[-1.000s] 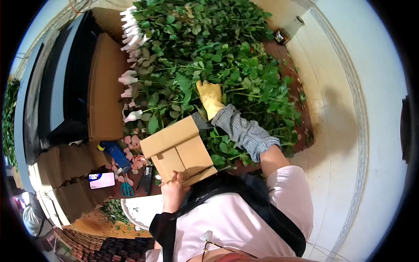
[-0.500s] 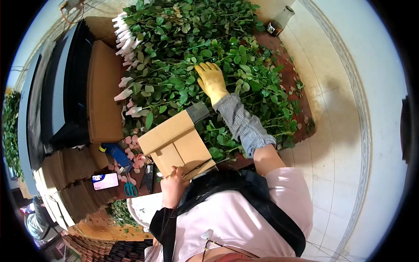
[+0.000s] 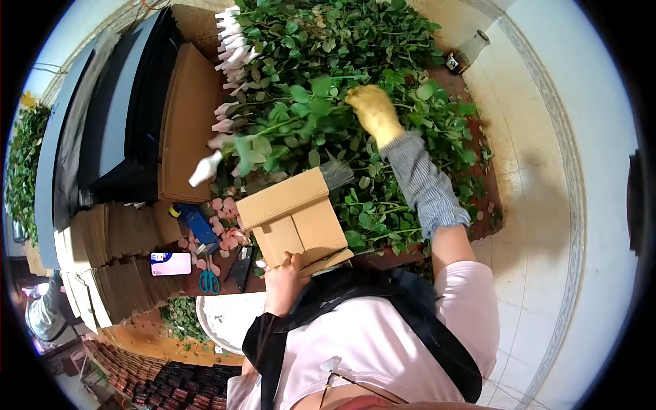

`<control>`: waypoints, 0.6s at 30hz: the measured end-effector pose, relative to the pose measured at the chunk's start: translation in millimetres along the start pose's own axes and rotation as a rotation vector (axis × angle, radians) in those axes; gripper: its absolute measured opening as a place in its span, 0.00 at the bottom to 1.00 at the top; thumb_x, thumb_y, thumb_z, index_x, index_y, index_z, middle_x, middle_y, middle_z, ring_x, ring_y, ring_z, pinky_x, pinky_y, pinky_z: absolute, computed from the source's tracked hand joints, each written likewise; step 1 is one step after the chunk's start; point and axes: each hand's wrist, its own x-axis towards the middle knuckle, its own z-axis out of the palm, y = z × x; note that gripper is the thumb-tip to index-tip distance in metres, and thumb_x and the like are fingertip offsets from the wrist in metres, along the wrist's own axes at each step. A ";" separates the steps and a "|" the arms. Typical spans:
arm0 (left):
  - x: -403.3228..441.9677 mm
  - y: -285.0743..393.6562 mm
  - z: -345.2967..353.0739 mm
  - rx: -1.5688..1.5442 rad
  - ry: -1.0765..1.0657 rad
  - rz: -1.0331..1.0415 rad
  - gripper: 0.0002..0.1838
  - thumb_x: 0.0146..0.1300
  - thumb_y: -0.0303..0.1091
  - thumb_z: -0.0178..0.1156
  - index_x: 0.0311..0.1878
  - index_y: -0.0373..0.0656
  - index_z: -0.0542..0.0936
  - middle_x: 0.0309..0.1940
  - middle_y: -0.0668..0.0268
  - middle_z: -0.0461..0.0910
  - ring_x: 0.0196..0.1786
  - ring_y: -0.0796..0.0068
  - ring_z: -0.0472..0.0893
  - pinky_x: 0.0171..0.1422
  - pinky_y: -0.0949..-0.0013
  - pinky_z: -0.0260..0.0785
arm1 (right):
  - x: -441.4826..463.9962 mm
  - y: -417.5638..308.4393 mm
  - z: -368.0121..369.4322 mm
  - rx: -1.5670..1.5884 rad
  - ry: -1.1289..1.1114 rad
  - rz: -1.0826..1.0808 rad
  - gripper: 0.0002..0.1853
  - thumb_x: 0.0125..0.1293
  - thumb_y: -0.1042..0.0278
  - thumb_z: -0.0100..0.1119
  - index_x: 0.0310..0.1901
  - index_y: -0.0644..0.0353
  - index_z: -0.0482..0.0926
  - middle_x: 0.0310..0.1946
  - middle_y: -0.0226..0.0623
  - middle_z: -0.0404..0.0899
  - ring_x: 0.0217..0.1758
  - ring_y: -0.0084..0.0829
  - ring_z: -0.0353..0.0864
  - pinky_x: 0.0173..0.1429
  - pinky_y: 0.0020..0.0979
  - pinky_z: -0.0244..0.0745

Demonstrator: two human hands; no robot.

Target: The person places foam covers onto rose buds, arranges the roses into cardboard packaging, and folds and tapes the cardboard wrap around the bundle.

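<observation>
My right hand, in a yellow glove with a grey knit sleeve, is closed around the stem end of a leafy flower stem. The stem runs left and ends in a bud wrapped in a white sleeve; its leaves are smeared by motion. Below it lies a heap of similar leafy stems, their white-wrapped heads lined up on the left. My bare left hand grips the near edge of a folded cardboard piece close to my body. A clear plastic strip sticks out at its far corner.
Left of the cardboard lie a blue tape dispenser, teal scissors, a phone and pink petals. Stacked cardboard sheets stand at the left. A glass bottle is at the far right corner, and a white tub below.
My gloved hand has gone from lying on the leaves to closing on one stem, which is now raised off the heap. My left hand keeps hold of the cardboard; the whole view has shifted.
</observation>
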 end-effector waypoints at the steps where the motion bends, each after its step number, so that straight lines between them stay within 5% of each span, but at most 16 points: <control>1: 0.6 0.7 3.5 0.002 0.014 0.000 0.29 0.48 0.43 0.78 0.51 0.46 0.77 0.48 0.57 0.85 0.36 0.58 0.87 0.37 0.60 0.80 | -12.6 11.8 -9.2 0.042 0.522 -0.151 0.12 0.62 0.76 0.59 0.45 0.53 0.88 0.51 0.38 0.87 0.58 0.41 0.84 0.68 0.40 0.75; 3: 0.6 0.7 5.2 -0.020 0.003 -0.013 0.27 0.47 0.43 0.79 0.46 0.43 0.78 0.47 0.54 0.84 0.35 0.58 0.88 0.37 0.61 0.81 | -29.8 26.1 -38.4 0.026 0.705 -0.066 0.13 0.65 0.71 0.56 0.47 0.52 0.87 0.48 0.38 0.88 0.56 0.42 0.84 0.67 0.41 0.75; 5: 1.4 4.1 -4.0 0.013 0.012 0.011 0.27 0.47 0.44 0.79 0.45 0.42 0.78 0.45 0.55 0.84 0.34 0.59 0.88 0.36 0.61 0.82 | -52.5 44.8 -53.4 -0.128 0.658 -0.015 0.17 0.62 0.76 0.58 0.52 0.55 0.86 0.53 0.42 0.86 0.58 0.43 0.83 0.63 0.42 0.78; 7: 3.2 3.3 -4.4 0.022 -0.043 -0.002 0.27 0.48 0.46 0.79 0.45 0.42 0.78 0.43 0.56 0.84 0.34 0.58 0.88 0.36 0.61 0.82 | -72.7 64.3 -61.0 -0.020 0.485 -0.017 0.19 0.62 0.82 0.57 0.51 0.52 0.86 0.54 0.39 0.86 0.59 0.40 0.84 0.66 0.42 0.78; 8: 2.5 0.0 -3.7 0.035 0.009 0.048 0.27 0.50 0.49 0.77 0.45 0.43 0.78 0.35 0.61 0.83 0.32 0.60 0.87 0.33 0.62 0.80 | -83.0 64.9 -63.2 0.174 0.458 -0.002 0.23 0.59 0.86 0.55 0.53 0.53 0.86 0.53 0.41 0.86 0.59 0.44 0.83 0.66 0.43 0.78; 11: 5.3 1.5 -5.0 0.070 -0.037 0.041 0.26 0.50 0.49 0.77 0.45 0.43 0.78 0.34 0.60 0.82 0.32 0.60 0.87 0.33 0.62 0.80 | -109.8 52.9 -76.3 0.539 0.609 0.203 0.22 0.58 0.86 0.54 0.52 0.57 0.86 0.51 0.43 0.87 0.58 0.45 0.84 0.64 0.41 0.79; 12: 4.7 0.4 -3.0 0.049 -0.015 0.059 0.26 0.50 0.48 0.77 0.44 0.43 0.78 0.33 0.59 0.82 0.31 0.59 0.87 0.33 0.61 0.80 | -111.7 71.8 -43.5 0.487 0.614 0.068 0.27 0.56 0.89 0.47 0.57 0.63 0.83 0.53 0.45 0.85 0.55 0.36 0.84 0.59 0.34 0.78; 14: 4.3 0.1 2.7 0.086 -0.044 0.084 0.27 0.50 0.49 0.78 0.44 0.43 0.78 0.37 0.57 0.83 0.32 0.59 0.87 0.34 0.62 0.80 | -120.1 93.7 17.7 0.621 0.017 0.353 0.20 0.59 0.85 0.53 0.53 0.64 0.84 0.51 0.43 0.86 0.52 0.36 0.85 0.57 0.36 0.80; 16: 6.8 0.2 1.2 0.125 -0.034 0.091 0.28 0.50 0.51 0.78 0.44 0.42 0.78 0.40 0.56 0.84 0.33 0.61 0.88 0.34 0.64 0.80 | -132.9 73.9 -11.0 0.191 0.316 0.002 0.20 0.60 0.84 0.55 0.53 0.58 0.85 0.51 0.45 0.86 0.54 0.47 0.84 0.62 0.43 0.79; 18: 6.4 2.9 -4.0 0.106 -0.048 0.097 0.27 0.53 0.54 0.75 0.43 0.42 0.78 0.38 0.56 0.84 0.32 0.61 0.88 0.34 0.63 0.81 | -137.3 53.2 -69.8 0.247 0.629 0.148 0.23 0.58 0.87 0.54 0.54 0.60 0.84 0.54 0.47 0.85 0.58 0.46 0.83 0.64 0.42 0.78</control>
